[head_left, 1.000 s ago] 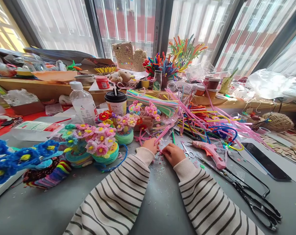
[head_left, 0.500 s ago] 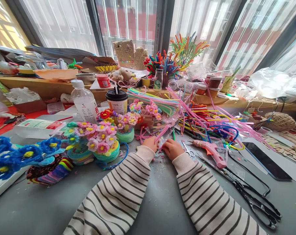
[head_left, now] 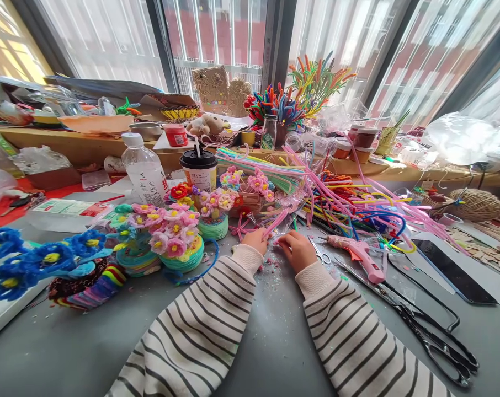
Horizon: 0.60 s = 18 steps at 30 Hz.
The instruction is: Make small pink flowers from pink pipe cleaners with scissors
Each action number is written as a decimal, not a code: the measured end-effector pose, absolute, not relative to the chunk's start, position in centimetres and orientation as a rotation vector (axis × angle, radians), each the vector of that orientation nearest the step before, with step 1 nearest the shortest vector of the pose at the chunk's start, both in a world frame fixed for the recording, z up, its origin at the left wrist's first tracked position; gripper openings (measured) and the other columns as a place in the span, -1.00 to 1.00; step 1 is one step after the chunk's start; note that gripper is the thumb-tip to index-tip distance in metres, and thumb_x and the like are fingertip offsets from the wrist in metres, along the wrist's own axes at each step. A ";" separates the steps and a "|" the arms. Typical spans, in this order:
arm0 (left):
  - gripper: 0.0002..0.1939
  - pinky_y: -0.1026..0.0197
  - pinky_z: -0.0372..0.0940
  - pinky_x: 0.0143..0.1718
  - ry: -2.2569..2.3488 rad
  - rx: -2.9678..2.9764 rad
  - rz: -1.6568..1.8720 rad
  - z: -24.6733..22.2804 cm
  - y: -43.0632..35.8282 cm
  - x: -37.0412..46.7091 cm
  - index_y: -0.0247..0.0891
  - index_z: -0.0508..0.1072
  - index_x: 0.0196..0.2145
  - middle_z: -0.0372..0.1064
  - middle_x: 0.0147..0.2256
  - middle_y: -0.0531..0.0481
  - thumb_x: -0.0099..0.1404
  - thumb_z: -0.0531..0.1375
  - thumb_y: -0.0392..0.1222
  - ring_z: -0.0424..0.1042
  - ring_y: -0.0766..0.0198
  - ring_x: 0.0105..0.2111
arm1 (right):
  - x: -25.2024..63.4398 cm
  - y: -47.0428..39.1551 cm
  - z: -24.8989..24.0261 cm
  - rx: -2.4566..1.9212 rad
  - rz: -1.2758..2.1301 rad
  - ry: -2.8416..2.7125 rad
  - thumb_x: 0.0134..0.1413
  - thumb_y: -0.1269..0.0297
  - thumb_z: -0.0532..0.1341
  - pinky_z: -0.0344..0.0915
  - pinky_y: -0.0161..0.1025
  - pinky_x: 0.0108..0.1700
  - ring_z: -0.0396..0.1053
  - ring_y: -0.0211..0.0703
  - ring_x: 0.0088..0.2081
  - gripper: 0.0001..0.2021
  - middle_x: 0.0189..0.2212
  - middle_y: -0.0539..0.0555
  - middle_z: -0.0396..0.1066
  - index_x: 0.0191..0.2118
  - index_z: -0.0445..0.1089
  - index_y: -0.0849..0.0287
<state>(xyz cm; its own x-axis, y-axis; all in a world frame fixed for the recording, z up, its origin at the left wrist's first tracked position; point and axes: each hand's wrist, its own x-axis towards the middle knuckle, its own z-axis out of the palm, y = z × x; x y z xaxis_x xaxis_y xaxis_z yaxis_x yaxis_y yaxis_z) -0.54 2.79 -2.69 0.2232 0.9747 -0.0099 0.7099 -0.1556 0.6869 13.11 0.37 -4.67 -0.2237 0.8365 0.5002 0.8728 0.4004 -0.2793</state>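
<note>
Pink pipe cleaners [head_left: 277,219] stick out from the fingers of my left hand [head_left: 256,241], which is closed on them near the middle of the grey table [head_left: 270,331]. Just to the right, my right hand [head_left: 294,249] has its fingers bent and its fingertips close together beside a small pink bit; whether they grip it is too small to tell. Small pink and pale scraps lie on the table between and below both hands. A pink fuzzy star shape [head_left: 242,225] lies behind my left hand.
Pipe-cleaner flower pots [head_left: 182,255] and a bottle [head_left: 144,171] stand left. Small scissors [head_left: 319,251], a pink glue gun [head_left: 357,255], large black scissors [head_left: 432,336] and a phone [head_left: 455,271] lie right. Loose pipe cleaners [head_left: 336,198] are heaped behind.
My right hand has shifted slightly and its fingers have straightened somewhat. My left hand keeps its hold on the pink pipe cleaners. The whole view has shifted a little.
</note>
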 end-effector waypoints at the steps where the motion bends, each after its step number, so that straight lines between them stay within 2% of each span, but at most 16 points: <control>1: -0.79 0.34 0.22 -0.36 1.551 1.940 0.604 -2.6 2.8 -0.6 -0.25 0.33 -0.32 0.37 -0.42 0.00 0.09 -0.03 -0.32 0.34 0.34 -0.38 | 13.0 0.4 -4.6 -1.474 -0.082 -2.080 -0.06 0.41 0.06 0.17 -0.40 -0.36 0.25 -0.26 -0.42 -0.87 -0.49 0.06 0.30 -0.47 0.35 0.22; 8: -0.67 0.29 0.19 -0.30 1.568 2.030 0.565 -1.7 2.4 -0.7 -0.23 0.27 -0.17 0.37 -0.34 -0.01 0.09 -0.05 -0.35 0.34 0.30 -0.37 | 12.5 1.0 -4.3 -1.580 -0.103 -2.050 -0.11 0.45 0.10 0.16 -0.41 -0.38 0.26 -0.26 -0.43 -0.88 -0.49 0.05 0.32 -0.49 0.38 0.21; 18: -0.50 0.27 0.10 -0.10 1.411 2.058 0.712 -2.5 2.9 -0.6 -0.27 0.11 -0.01 0.20 -0.08 0.01 0.04 -0.06 -0.44 0.21 0.28 -0.12 | 12.0 2.6 -4.5 -1.635 -0.100 -1.975 -0.05 0.42 0.06 0.18 -0.39 -0.37 0.29 -0.25 -0.39 -0.83 -0.40 0.06 0.35 -0.37 0.39 0.20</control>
